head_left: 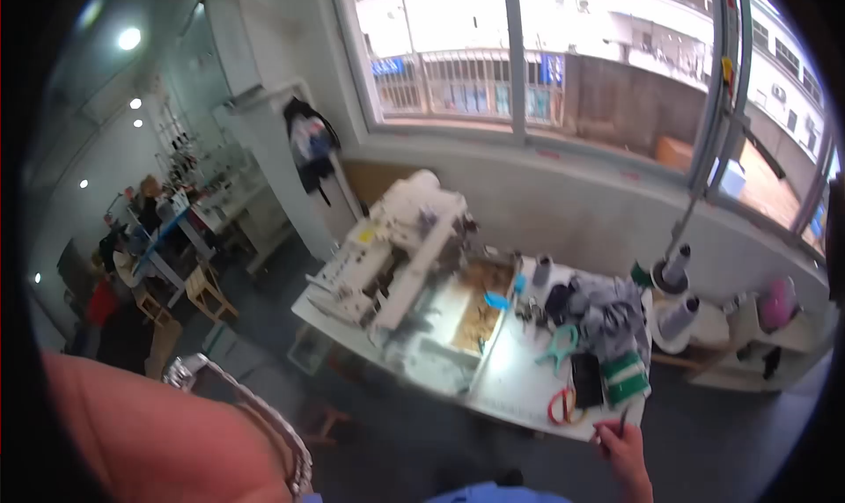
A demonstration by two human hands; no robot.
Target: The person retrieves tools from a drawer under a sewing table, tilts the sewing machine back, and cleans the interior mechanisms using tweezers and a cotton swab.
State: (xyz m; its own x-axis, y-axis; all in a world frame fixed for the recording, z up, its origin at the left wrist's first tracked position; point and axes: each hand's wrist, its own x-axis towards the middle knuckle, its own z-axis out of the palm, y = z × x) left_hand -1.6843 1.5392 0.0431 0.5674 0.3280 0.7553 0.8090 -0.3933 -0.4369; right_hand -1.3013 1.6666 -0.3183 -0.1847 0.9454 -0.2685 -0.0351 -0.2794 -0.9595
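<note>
My right hand (pixel 621 450) is at the table's front right corner, fingers closed on a thin dark stick-like tool whose exact kind I cannot make out. Beside it lie red-handled scissors (pixel 563 408), a black phone (pixel 587 380) and a green-and-white package (pixel 627 380). A teal-handled tool (pixel 558 348) rests further back. Close to the camera, at lower left, my left hand (pixel 167 428) looms large and blurred, with a silvery band at its edge; its fingers are not visible. A sewing machine (pixel 396 248) is tipped back on the table (pixel 519 380), exposing the pan (pixel 484 305) beneath.
Grey cloth (pixel 612 314) is heaped at the table's right. Thread cones (pixel 678 316) stand beyond that end. A wide window (pixel 528 72) is behind, and a bag (pixel 310 142) hangs on the wall. Wooden stools (pixel 208 292) and people at other tables are at left.
</note>
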